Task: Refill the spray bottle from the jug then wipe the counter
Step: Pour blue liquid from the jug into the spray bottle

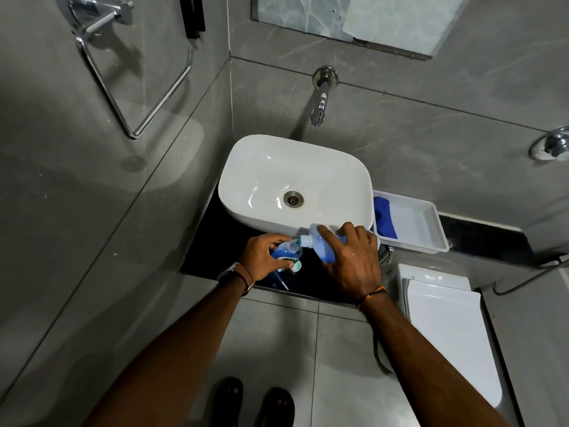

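Observation:
My left hand [262,255] grips a small clear spray bottle [289,250] of blue liquid, standing on the black counter [209,241] in front of the basin. Its top is off. My right hand [351,260] holds a translucent jug [320,238] of blue liquid tipped sideways, its white neck touching the bottle's open mouth. A teal-and-white spray head [295,266] with its dip tube lies on the counter just below the bottle. A blue cloth [384,217] lies in a white tray [431,229] to the right of the basin.
A white basin [271,167] sits on the counter under a wall tap [320,103]. A chrome towel ring [135,81] hangs on the left wall. A white toilet cistern and lid [446,318] stand at lower right. My feet show at the bottom.

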